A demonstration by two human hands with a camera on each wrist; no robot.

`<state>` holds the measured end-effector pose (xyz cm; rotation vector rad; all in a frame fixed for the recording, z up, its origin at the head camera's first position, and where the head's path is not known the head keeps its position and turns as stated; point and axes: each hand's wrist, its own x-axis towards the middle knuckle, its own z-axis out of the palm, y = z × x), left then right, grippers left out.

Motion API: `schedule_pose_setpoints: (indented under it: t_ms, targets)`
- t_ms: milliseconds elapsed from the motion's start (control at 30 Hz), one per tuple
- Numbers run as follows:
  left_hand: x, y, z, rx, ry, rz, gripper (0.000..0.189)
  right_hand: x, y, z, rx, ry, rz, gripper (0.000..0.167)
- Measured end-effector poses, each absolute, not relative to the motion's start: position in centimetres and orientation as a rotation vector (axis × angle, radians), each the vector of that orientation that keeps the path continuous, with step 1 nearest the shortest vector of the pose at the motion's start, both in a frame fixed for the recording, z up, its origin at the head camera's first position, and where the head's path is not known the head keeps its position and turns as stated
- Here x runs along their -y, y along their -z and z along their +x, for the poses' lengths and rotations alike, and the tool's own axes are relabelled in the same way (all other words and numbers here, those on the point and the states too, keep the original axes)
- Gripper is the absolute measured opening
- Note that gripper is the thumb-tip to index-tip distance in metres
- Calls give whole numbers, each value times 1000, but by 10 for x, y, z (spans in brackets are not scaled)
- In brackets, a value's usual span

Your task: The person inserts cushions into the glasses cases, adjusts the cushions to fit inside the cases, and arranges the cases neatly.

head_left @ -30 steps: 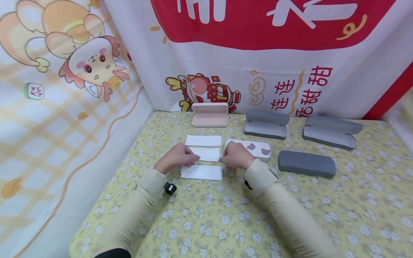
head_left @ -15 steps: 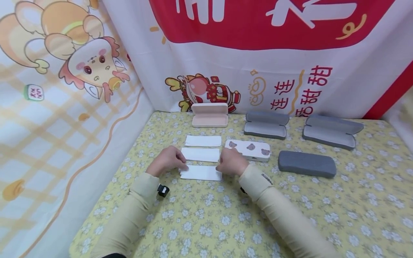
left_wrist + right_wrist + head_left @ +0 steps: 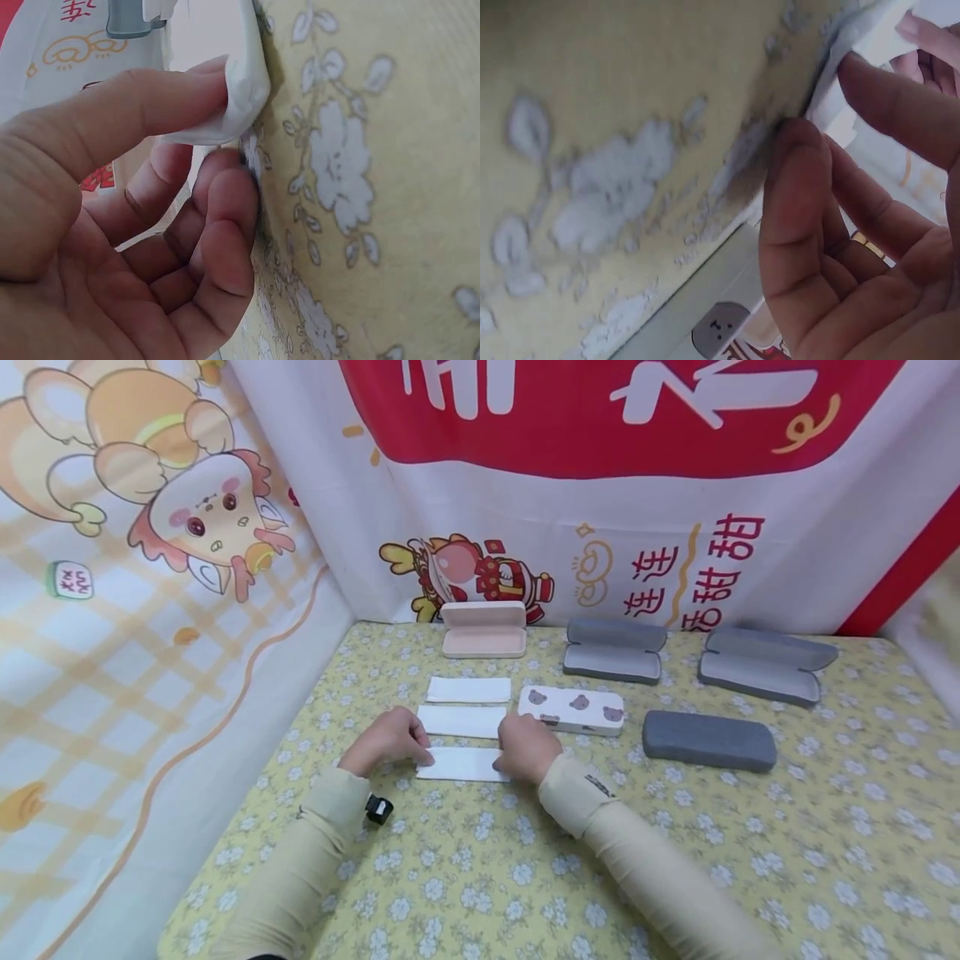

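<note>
nearest folded white strip (image 3: 463,763): lies on the bench (image 3: 480,885), toward the left edge rather than the right, its long sides running crosswise; whether paper or cloth, i cannot tell.
left hand (image 3: 390,739): grasps the strip's left end, thumb on top and forefinger beneath, probably so that the end can be tugged straight without crumpling the folds.
right hand (image 3: 529,747): pinches the strip's right end between thumb and fingers; with a grip at each end, the layers are likely kept flat and level.
middle folded white strip (image 3: 459,722) and far folded white strip (image 3: 469,690): lie beyond the held one, nearly parallel with narrow gaps, perhaps spaced so that each can be picked up singly.
bear-print glasses case (image 3: 573,708): closed, just right of the middle strip, seemingly kept within easy reach.
closed grey glasses case (image 3: 708,741): right of the bear-print one, apart from it.
pink glasses case (image 3: 483,642), left grey glasses case (image 3: 612,660) and right grey glasses case (image 3: 761,675): open in a row near the bench's far edge, lids at the back, so their insides face the person.
</note>
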<state>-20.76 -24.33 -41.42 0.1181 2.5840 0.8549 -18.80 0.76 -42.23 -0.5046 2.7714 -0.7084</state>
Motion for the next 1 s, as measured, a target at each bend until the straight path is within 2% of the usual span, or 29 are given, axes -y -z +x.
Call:
schedule_pose_setpoints:
  t_ms: [300,633,1000]
  targets:
    - [244,415,-208,-2488,-884,149,16,-13,421,-183,-2735,821,-493,26]
    - [250,411,-209,-2396,-1007,184,4,-24,415,-189,-2664,937,-457,20]
    - [249,408,-218,-2334,-1129,189,22,-41,397,-191,-2624,1048,-461,13]
